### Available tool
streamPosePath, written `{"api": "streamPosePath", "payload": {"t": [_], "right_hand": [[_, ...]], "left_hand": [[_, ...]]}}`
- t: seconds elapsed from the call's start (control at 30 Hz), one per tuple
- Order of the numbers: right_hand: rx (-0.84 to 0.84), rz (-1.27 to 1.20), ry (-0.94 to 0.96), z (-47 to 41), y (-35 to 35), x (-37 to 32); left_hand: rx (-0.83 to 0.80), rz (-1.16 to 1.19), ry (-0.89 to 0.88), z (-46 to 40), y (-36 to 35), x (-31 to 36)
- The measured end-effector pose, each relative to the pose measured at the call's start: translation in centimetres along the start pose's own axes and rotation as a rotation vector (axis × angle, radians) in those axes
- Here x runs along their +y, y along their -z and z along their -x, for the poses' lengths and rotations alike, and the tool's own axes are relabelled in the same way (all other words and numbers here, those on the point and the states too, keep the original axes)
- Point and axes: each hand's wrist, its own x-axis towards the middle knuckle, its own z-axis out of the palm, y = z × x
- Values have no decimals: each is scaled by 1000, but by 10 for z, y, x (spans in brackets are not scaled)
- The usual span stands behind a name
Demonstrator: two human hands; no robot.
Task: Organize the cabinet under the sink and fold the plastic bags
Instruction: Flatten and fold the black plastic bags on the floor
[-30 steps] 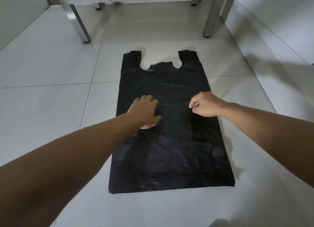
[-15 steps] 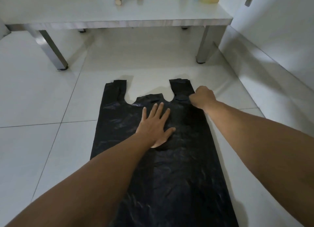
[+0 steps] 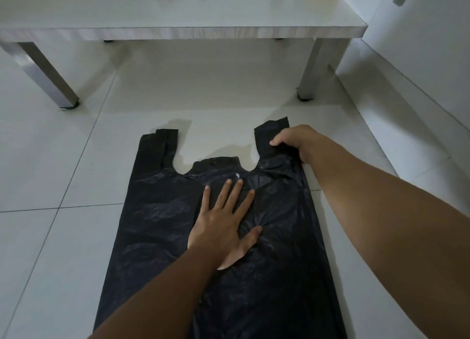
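Bag: black plastic bag [image 3: 157, 227] flat on floor; creased
Left hand [image 3: 225, 227]: fingers spread, pressing bag
Right hand [image 3: 296, 143]: gripping right handle [image 3: 272, 132]

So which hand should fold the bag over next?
Probably the right hand. It already grips the bag at its right handle, so it could pull that side across. The left hand lies flat on the middle, fingers spread, pinning the bag to the floor.
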Motion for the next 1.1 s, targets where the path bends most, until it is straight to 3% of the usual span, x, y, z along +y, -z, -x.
{"api": "streamPosePath", "payload": {"t": [0.2,0.43,0.6,0.8,1.0,1.1], "right_hand": [[-135,-43,-36,-16,9,-5],[-215,-156,245,8,30,-3],[-255,-10,482,37,29,20],[-324,342,639,71,19,66],[-256,584,675,67,9,109],[-222,523,674,67,10,110]], "left_hand": [[-33,-19,19,0,3,2],[-68,-30,33,-2,5,3],[-65,-19,33,-2,5,2],[-60,-39,17,-2,4,1],[-42,-36,16,-2,0,1],[-39,-38,15,-2,1,1]]}}
